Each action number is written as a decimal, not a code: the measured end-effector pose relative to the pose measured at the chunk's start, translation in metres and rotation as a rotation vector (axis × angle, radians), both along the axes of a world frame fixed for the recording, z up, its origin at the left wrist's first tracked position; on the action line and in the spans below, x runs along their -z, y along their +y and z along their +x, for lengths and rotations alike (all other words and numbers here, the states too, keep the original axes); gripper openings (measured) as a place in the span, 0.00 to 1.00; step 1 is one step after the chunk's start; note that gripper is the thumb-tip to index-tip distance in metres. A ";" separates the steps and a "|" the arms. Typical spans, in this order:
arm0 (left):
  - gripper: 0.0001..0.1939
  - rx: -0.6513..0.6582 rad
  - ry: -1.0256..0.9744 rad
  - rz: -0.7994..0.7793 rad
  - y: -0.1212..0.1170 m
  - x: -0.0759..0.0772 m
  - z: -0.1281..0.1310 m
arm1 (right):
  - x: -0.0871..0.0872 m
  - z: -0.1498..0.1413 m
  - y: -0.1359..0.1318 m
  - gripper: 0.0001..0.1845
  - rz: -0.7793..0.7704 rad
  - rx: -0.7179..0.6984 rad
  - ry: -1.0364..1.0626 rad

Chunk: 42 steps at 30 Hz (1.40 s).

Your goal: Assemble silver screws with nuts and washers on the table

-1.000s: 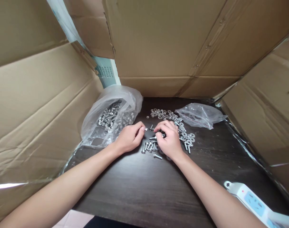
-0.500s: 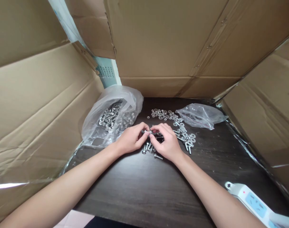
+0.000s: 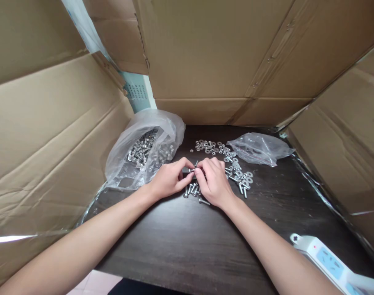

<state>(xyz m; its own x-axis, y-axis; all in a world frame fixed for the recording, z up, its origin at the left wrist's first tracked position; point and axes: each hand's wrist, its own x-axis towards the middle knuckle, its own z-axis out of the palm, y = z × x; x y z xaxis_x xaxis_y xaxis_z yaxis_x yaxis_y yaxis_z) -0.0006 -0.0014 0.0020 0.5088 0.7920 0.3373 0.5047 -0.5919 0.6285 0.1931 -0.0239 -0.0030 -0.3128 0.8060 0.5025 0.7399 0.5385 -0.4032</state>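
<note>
Both hands meet over the middle of the dark wooden bench (image 3: 181, 246): the left hand (image 3: 170, 180) and the right hand (image 3: 213, 182) have their fingertips pinched together on one small bolt (image 3: 192, 170), held just above the bench top between them. Cardboard walls (image 3: 51, 135) stand around the bench on three sides. At far left lies a large clear bag of bolts (image 3: 144, 151), its mouth open toward the hands. A smaller clear bag (image 3: 257, 149) lies crumpled at far right. A white power strip (image 3: 325, 260) sits at the near right corner. Loose washers (image 3: 210, 146) spread behind the hands, and a few loose bolts (image 3: 191, 190) lie directly under them.
</note>
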 end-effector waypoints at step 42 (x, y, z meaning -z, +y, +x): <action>0.02 0.028 0.029 0.075 0.002 0.002 -0.002 | -0.001 0.002 0.000 0.03 -0.072 -0.065 0.122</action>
